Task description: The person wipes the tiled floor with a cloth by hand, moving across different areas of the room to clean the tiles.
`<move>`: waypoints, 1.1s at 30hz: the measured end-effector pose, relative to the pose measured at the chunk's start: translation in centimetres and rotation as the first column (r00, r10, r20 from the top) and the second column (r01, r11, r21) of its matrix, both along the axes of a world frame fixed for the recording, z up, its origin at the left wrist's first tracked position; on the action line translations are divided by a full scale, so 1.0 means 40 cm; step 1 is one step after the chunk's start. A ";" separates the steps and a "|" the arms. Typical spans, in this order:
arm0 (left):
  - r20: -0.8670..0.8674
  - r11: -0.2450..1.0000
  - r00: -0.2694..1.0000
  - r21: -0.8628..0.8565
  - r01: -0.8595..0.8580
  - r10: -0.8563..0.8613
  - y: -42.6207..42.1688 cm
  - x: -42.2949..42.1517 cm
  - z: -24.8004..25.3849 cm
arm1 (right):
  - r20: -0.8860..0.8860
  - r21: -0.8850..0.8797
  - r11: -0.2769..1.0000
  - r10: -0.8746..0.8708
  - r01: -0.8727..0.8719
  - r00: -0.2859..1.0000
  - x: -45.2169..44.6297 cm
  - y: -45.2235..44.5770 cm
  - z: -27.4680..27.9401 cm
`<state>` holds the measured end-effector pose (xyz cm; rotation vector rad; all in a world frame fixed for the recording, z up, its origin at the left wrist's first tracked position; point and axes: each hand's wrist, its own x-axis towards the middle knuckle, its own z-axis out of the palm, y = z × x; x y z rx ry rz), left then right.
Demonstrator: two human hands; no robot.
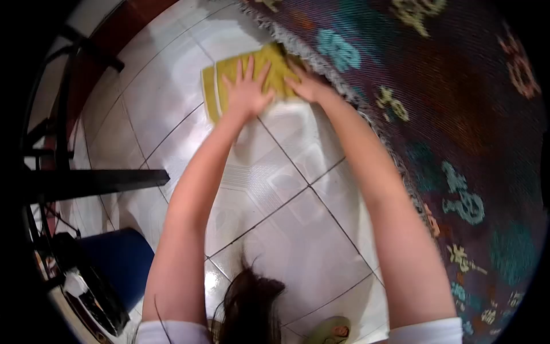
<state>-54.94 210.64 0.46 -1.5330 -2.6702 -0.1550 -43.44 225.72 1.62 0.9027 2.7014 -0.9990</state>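
A yellow cloth (229,67) with a white stripe near its left end lies spread on the tiled floor (260,200), beside the fringed edge of the rug. My left hand (247,92) lies on the cloth with its fingers spread. At the cloth's right end, close to the rug fringe, my right hand (306,85) presses with fingers stretched out; it is somewhat blurred and some fingertips are hard to make out. Both arms reach far forward.
A dark patterned rug (458,114) covers the right side. On the left are black furniture legs (114,180) and a dark blue bin-like object (117,264). A green shoe (327,331) shows at the bottom, with dark hair (252,304) hanging in view.
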 end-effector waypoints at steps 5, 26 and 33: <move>-0.036 0.988 0.988 0.043 -0.146 0.148 0.098 -0.165 -0.016 | -0.041 0.163 0.982 -0.085 0.091 0.996 -0.192 0.032 -0.008; 0.128 0.991 0.983 0.029 0.132 -0.135 -0.171 0.367 0.036 | 0.094 0.226 0.954 0.181 -0.198 0.979 0.442 -0.147 0.027; 0.285 0.891 0.857 -0.017 0.453 -0.430 -0.378 0.605 0.090 | 0.358 0.253 0.945 0.110 -0.209 0.927 0.779 -0.441 0.061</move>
